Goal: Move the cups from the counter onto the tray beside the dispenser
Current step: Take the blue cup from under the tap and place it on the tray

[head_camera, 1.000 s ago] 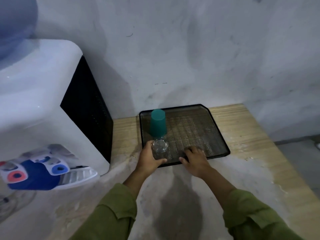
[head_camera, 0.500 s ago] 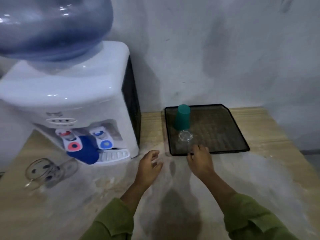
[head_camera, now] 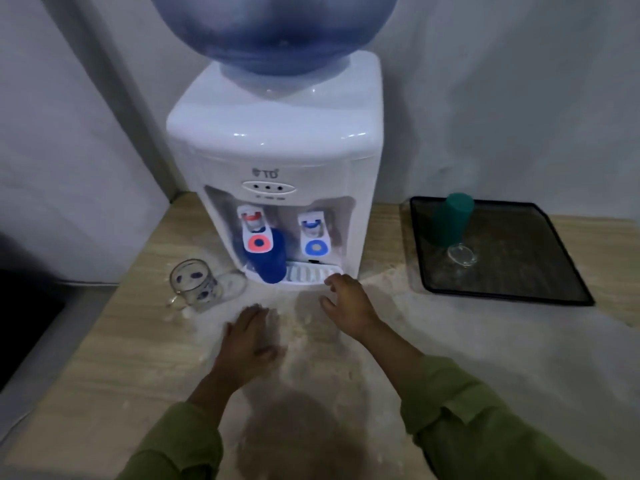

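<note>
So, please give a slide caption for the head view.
Both empty hands before the dispenser; two cups on the tray.

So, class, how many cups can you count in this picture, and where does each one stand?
4. An upside-down teal plastic cup and a small clear glass on the black mesh tray; a blue cup under the dispenser's red tap; a clear spotted glass mug on the counter left of the dispenser.

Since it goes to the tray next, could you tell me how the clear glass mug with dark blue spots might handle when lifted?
The clear glass mug with dark blue spots looks rigid and probably breakable. It appears empty, so likely fairly light. Smooth glass may be slippery; its handle, low on the left, should offer a firmer hold.
</note>
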The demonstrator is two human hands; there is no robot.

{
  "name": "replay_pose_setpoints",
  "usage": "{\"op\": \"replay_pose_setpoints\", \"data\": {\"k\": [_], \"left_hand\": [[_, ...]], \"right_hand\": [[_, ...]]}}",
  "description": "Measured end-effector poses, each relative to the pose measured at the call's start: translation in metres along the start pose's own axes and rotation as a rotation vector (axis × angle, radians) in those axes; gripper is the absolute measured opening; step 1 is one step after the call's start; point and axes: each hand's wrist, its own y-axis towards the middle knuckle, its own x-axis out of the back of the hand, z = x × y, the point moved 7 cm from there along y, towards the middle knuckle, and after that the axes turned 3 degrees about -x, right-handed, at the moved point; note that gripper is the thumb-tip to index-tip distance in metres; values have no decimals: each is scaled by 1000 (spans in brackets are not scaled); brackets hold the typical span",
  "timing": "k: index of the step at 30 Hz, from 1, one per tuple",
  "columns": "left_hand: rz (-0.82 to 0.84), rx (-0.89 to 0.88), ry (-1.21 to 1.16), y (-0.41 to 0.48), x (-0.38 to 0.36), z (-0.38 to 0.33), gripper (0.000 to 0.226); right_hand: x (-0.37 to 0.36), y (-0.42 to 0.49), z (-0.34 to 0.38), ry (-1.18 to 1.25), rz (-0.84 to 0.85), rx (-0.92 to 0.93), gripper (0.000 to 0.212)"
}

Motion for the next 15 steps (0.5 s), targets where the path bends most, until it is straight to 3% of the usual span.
{"op": "replay_pose_setpoints", "data": {"k": [5, 15], "left_hand": [[115, -32, 121, 5, -10, 15, 93], [164, -33, 156, 7, -14, 12, 92]], "right_hand": [[-22, 25, 49, 202, -2, -6, 59], [-40, 56, 82, 424, -31, -54, 68]]}}
